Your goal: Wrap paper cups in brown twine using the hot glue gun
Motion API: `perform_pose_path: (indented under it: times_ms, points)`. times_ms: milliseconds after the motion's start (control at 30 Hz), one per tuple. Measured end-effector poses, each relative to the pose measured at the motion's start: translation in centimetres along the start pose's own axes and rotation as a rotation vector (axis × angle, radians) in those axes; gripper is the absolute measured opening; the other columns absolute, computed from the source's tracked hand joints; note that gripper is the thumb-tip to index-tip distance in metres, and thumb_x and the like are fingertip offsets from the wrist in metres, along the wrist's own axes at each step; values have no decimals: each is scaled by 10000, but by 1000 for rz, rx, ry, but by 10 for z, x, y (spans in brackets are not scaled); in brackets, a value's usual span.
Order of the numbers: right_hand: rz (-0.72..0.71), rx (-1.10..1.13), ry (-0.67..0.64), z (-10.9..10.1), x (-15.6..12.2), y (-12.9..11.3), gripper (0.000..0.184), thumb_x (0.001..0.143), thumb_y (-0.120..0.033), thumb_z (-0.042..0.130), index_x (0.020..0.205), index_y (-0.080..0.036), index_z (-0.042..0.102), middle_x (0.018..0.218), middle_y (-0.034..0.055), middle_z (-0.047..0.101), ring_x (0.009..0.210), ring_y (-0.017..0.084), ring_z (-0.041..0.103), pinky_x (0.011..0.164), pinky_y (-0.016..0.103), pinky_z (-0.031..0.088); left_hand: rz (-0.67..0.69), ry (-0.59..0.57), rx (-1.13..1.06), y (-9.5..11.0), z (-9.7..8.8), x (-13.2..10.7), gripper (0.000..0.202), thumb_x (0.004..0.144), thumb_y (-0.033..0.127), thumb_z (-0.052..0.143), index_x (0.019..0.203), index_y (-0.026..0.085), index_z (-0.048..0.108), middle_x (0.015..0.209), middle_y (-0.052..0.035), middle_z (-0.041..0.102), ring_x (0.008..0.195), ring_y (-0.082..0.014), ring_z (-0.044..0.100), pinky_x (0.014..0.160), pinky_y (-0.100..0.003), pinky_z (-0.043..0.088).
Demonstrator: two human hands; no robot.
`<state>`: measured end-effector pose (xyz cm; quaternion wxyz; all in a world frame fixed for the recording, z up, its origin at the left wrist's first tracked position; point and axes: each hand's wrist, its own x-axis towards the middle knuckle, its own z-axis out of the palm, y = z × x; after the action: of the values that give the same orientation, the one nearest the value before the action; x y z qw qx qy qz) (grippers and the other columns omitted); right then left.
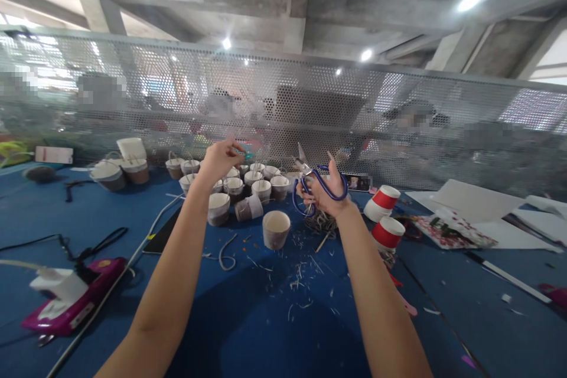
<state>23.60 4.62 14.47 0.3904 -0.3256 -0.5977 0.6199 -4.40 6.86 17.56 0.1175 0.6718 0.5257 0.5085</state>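
Both my arms reach out over a blue table (pixel 274 331). My right hand (pixel 323 192) is closed around the blue handles of a pair of scissors (pixel 310 180), blades pointing up and left. My left hand (pixel 220 156) is raised and pinched on something thin that I cannot make out. Below and between my hands stands a single brown-and-white paper cup (pixel 276 229). Behind it is a cluster of several similar small cups (pixel 248 184), some with wire-like handles.
Paper scraps (pixel 301 274) litter the table. Red-and-white cups (pixel 384 218) lie at the right, beside white sheets (pixel 473 204). A magenta glue gun (pixel 73 301) with cords sits at the left, larger cups (pixel 119 168) behind it. A perforated metal screen (pixel 283 112) backs the table.
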Motion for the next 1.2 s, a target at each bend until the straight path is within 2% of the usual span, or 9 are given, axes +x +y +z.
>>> perform_pose_path:
  times_ms: [100,233,333,467,600,800,867,1067,1200]
  points:
    - [-37,-77,33,-1,-1,0,918,826,-690,-154,1123,-214,574,788,96,626,559,151,468,555,319,414,-6,-99,7,-5,1,1,137,632,244,647,753,180,646,533,15,642,533,-166,633,578,-252,470]
    - [-42,-302,173,-5,-2,1,887,818,-709,-125,1187,-267,550,828,94,622,576,164,483,560,312,439,-12,-204,-8,-14,4,4,149,631,261,640,760,188,651,535,11,647,537,-176,648,558,-254,472]
    - [-56,-384,205,-9,-4,1,937,807,-680,-187,1180,-246,555,834,89,620,584,152,498,553,289,432,-24,-247,-32,-17,8,6,144,625,257,639,750,185,643,535,11,644,516,-171,643,544,-253,470]
    - [-54,-250,121,-9,-5,0,965,807,-656,-226,1077,-212,587,732,67,588,523,125,456,538,291,390,-7,-240,-18,-17,10,6,129,637,244,631,749,181,644,544,10,650,512,-169,649,557,-256,475]
    - [-73,-97,77,-8,-5,-1,923,807,-710,-160,1018,-222,594,670,53,552,492,129,414,512,299,362,-22,-237,8,-15,9,5,113,636,214,629,742,183,651,540,10,653,516,-169,651,556,-253,476]
    - [-98,-54,69,-7,-5,0,847,823,-733,-93,855,-200,565,595,8,454,451,86,271,484,294,271,-40,-258,-5,-15,9,5,116,628,192,622,739,179,653,561,8,654,503,-158,642,535,-245,473]
    - [-118,-37,59,-8,-4,0,834,805,-754,-87,800,-210,544,587,4,421,457,94,267,473,287,265,-39,-265,-9,-15,10,5,120,626,189,615,739,176,652,551,12,645,495,-157,637,529,-245,471]
    - [-106,-209,152,-12,-3,1,911,625,-870,-144,680,-224,497,572,24,394,473,121,309,462,296,307,-36,-272,-9,-13,11,4,122,618,207,617,730,172,649,550,14,640,486,-154,630,530,-247,467]
    - [-135,-251,187,-12,-3,2,943,648,-844,-169,747,-235,544,562,17,385,454,124,310,428,284,296,-54,-279,-15,-15,12,5,129,610,212,622,729,170,649,547,12,643,492,-158,633,531,-250,475]
